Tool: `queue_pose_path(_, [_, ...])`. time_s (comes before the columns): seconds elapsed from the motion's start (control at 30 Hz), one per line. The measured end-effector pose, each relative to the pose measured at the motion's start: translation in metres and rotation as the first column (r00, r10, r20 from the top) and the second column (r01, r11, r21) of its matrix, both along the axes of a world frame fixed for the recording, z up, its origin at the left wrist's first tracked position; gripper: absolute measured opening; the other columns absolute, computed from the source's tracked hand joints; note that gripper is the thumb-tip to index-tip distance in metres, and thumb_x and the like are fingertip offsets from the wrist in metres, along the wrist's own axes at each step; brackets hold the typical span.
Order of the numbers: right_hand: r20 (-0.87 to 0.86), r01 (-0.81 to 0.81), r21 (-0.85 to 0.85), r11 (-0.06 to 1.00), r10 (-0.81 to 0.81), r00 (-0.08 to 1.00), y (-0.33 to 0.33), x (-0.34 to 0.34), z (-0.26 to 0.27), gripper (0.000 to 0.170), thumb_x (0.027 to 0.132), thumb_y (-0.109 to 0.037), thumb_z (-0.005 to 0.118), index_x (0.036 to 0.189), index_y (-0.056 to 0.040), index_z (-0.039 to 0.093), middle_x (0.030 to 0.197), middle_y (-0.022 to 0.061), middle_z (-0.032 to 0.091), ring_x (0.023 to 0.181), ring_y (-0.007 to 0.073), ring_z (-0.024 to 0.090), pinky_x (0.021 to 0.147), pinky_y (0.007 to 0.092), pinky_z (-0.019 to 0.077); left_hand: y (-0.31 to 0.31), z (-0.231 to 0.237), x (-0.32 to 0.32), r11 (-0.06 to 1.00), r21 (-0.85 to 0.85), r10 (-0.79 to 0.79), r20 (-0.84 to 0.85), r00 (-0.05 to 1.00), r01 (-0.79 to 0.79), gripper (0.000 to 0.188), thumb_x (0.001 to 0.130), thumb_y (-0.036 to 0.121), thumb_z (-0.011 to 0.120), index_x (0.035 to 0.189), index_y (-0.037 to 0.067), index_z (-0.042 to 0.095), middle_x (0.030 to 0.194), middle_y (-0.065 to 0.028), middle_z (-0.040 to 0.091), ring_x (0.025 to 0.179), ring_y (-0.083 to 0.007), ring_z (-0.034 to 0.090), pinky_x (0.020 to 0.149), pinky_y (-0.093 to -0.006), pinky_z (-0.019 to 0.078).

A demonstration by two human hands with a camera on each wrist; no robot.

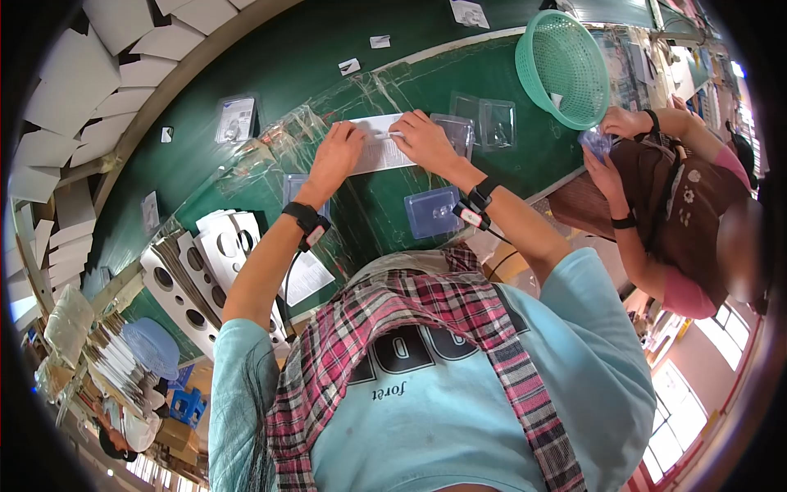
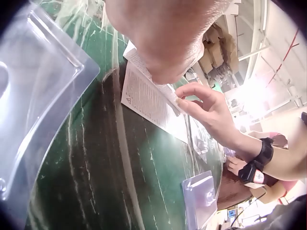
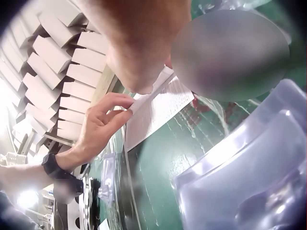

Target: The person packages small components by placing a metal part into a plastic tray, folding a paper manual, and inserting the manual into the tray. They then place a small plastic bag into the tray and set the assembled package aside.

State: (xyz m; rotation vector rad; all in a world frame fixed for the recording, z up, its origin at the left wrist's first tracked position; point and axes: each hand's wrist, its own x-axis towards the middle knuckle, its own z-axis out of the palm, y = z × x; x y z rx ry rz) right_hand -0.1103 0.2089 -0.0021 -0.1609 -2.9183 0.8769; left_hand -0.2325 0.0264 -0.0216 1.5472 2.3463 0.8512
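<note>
A printed white sheet (image 1: 381,154) lies on the green table, its far edge folded up into a narrow strip. The left hand (image 1: 338,157) pinches the fold at one end, and the right hand (image 1: 426,143) pinches it at the other. In the left wrist view the right hand (image 2: 211,112) has thumb and forefinger on the folded edge of the sheet (image 2: 148,98). From the right wrist view, the left hand (image 3: 103,122) holds the fold of the sheet (image 3: 156,108) between thumb and fingers.
Clear plastic trays (image 1: 433,211) lie around the sheet, one partly under the left forearm. A green basket (image 1: 563,70) stands at the far right, near another person (image 1: 680,197) holding a plastic piece. White cards with holes (image 1: 201,262) are stacked at left. Packaged items (image 1: 236,120) lie beyond.
</note>
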Motion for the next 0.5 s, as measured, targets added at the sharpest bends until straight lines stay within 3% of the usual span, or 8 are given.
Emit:
queue_pose_path(0.13, [0.018,0.083,-0.075,0.994,-0.082,0.997,0.007,-0.005,-0.013,0.015,0.082,-0.018,0.063,0.091,-0.0054,0.062,0.088,0.0091,0.056,0.090,0.0285,0.053,0.079,0.0381,0.0457,0.008,-0.005,-0.002,0.990,-0.011,0.143,-0.013,0.990,-0.143,0.010,0.084,0.012,0.058,0.091,0.005,0.058,0.088,-0.0117,0.054,0.090,-0.0307,0.055,0.076,-0.0396,0.0479])
queue_pose_path(0.5, [0.088,0.278,-0.112,0.954,-0.269,0.959,0.005,-0.018,-0.019,0.022,0.081,-0.017,0.065,0.092,-0.0020,0.054,0.088,0.0133,0.061,0.088,0.0336,0.057,0.078,0.0416,0.0446,0.022,-0.002,-0.006,0.960,0.003,0.280,0.037,0.959,-0.280,0.013,0.082,0.012,0.061,0.091,0.004,0.056,0.089,-0.0121,0.058,0.088,-0.0310,0.057,0.076,-0.0413,0.0488])
